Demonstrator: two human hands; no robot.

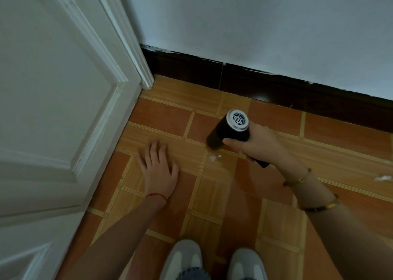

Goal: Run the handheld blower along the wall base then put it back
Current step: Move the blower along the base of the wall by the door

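Note:
My right hand (pixel 258 142) grips a black handheld blower (pixel 227 131) by its handle. The blower's silver rear grille faces up at me and its nozzle points down-left at the tiled floor, a short way out from the dark baseboard (pixel 276 84) under the white wall (pixel 255 24). A small white scrap (pixel 214 157) lies on the floor just below the nozzle. My left hand (pixel 158 165) rests flat on the floor with its fingers spread, left of the blower and empty.
A white panelled door (pixel 53 109) and its frame (pixel 136 52) stand at the left, meeting the baseboard in the corner. Another white scrap (pixel 383 178) lies at the right edge. My two grey shoes (pixel 212 260) are at the bottom.

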